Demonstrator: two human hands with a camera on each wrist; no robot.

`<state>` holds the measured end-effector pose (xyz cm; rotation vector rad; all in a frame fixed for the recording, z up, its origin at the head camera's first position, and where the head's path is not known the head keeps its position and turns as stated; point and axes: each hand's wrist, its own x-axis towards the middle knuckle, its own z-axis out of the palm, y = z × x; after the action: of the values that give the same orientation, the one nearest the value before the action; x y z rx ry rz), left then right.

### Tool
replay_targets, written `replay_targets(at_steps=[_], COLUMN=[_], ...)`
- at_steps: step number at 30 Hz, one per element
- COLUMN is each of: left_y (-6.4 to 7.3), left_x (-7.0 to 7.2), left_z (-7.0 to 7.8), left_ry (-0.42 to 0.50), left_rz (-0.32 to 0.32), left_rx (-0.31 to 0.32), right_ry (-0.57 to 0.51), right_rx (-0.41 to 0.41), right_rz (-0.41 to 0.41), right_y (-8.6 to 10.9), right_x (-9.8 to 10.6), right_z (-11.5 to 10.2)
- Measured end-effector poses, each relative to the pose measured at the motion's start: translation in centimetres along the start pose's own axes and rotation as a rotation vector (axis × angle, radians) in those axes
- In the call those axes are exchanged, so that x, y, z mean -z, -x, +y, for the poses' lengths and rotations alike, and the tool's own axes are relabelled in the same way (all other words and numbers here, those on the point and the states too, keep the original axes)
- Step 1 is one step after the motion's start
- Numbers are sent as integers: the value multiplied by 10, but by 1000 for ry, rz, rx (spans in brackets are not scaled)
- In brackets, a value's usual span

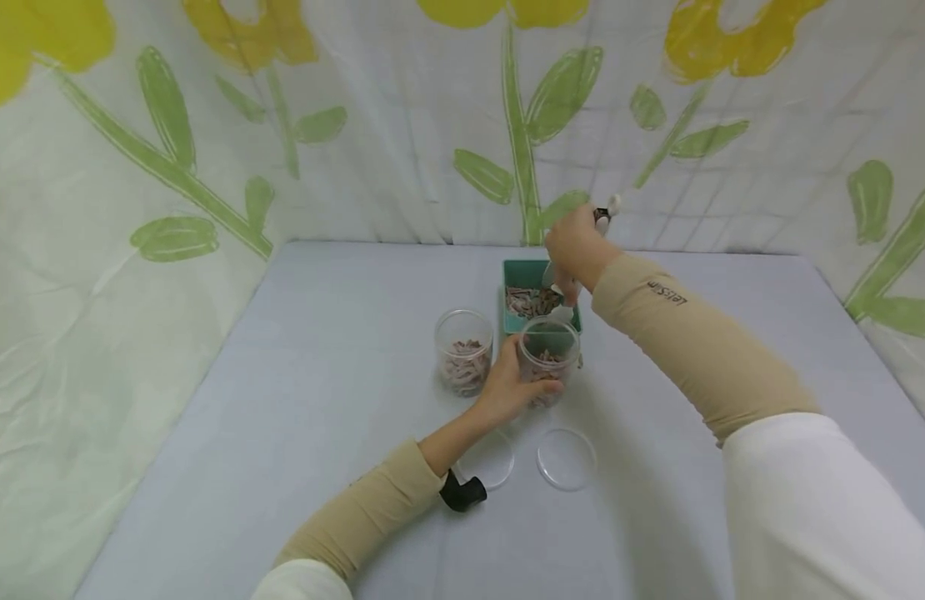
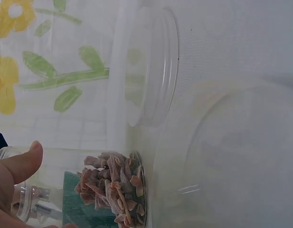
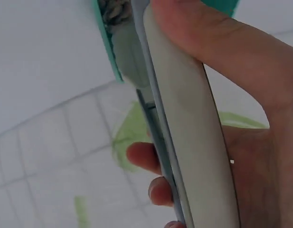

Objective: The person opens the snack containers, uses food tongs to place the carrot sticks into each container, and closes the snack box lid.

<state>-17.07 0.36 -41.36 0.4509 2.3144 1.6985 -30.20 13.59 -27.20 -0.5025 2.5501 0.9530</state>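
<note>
My left hand (image 1: pixel 507 387) grips a clear round jar (image 1: pixel 550 342), thumb on the near side. Brown dried strips (image 2: pixel 113 185) fill its lower part. Pinched in my right hand (image 1: pixel 578 246) are tongs (image 3: pixel 184 109) with cream handles edged in grey. Their pale tip (image 1: pixel 560 313) is over the green tray's near side, by the jar's far rim. More brown strips (image 1: pixel 530 302) lie in this green tray (image 1: pixel 524 271), partly hidden by the right hand. A second clear jar (image 1: pixel 463 333) with similar strips stands left of the held one.
Two clear round lids lie on the pale table (image 1: pixel 342 375): one lid (image 1: pixel 567 460) in front of the held jar, the other lid (image 1: pixel 494 467) beside the left forearm. A black piece (image 1: pixel 462 493) sits at the left wrist. Behind the table hangs a flowered curtain (image 1: pixel 402 150).
</note>
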Motion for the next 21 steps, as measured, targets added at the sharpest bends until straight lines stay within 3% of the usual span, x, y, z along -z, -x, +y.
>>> replay_targets(at_steps=[11,21], left_y=[-1,-4], left_x=[1,-1], left_z=[-2,-3], left_ry=[-17,5], left_rz=[28,20], left_rx=[-39,6], right_ry=[-234,-292], right_rx=[67,118], right_rz=[134,228], right_y=[5,8], right_x=[-31,-50], right_z=[25,21])
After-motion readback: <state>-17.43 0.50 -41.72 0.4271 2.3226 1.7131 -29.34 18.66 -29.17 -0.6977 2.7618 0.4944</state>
